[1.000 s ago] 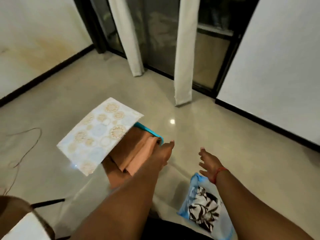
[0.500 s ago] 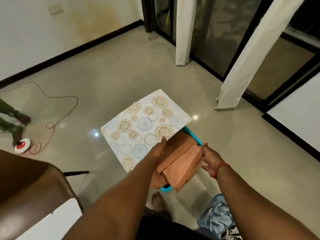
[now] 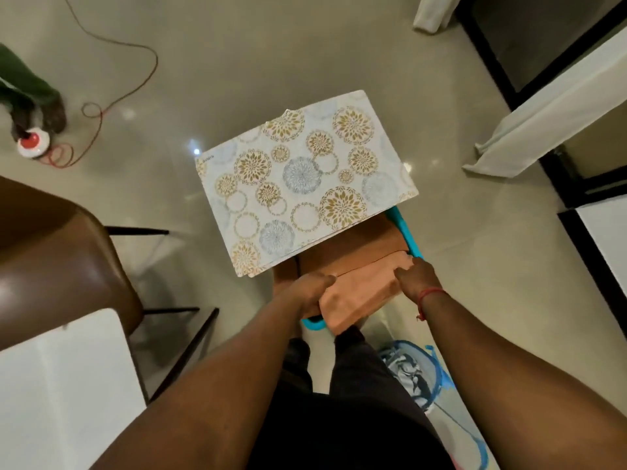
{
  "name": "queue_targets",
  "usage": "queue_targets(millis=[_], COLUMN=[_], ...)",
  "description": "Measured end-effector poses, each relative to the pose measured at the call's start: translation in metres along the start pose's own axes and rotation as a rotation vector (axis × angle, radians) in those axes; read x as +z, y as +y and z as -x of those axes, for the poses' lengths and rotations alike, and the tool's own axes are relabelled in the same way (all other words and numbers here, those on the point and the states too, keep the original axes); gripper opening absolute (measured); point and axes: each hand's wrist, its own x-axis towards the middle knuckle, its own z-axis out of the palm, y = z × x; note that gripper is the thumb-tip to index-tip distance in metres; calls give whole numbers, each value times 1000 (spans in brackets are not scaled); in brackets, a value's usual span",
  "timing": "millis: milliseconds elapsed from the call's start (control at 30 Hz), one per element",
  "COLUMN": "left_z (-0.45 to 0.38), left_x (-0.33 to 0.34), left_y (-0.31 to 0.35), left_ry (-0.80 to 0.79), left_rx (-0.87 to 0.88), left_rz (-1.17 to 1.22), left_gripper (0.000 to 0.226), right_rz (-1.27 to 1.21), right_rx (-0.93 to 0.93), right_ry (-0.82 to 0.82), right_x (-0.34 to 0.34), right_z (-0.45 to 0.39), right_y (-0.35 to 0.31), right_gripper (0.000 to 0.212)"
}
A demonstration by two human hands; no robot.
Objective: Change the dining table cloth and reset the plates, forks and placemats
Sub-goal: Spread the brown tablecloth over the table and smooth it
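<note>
Folded orange cloth lies on a blue stool, partly under patterned placemats at its 12 o'clock | left hand grip curled on cloth's 9 o'clock edge | right hand grip pinching its 3 o'clock edge | brown chair and white bench at 8 o'clock

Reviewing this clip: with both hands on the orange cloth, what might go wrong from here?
The placemats lie on the far part of the cloth; pulling it out may tip them to the floor. The left hand and right hand hold only the near fold, so the cloth may unfold and drag on the floor.
</note>
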Motion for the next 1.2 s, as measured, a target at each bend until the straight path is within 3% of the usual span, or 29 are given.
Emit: queue_targets(millis=[167,300,500,600,667,833,1067,1200], left_z=[-12,-29,-43,-46,-47,-50,-57,-56], left_x=[1,13,29,31,32,31,25,26], left_y=[-1,-4,-13,-17,-21,-33,-38,-38], left_ry=[163,237,229,212,207,218,224,179], left_rx=[-52,-92,-136,-171,-190,-184,-155,-135], left_rz=[79,147,184,259,302,319,379,359], left_gripper=[31,33,36,20,20,31,27,28], right_rz=[176,171,-15,-54,-96,-11,259,163], right_rx=[-53,-18,106,107,120,155,69,47], right_ry=[-77,-64,-112,-148,-155,-223,-52,-6], right_x=[8,14,16,19,20,20,16,17], right_z=[-34,-54,-75,-84,-90,-100,-93,-79], right_y=[0,-1,-8,-10,-11,-15,-22,-18], right_gripper=[50,53,54,52,53,60,55,55])
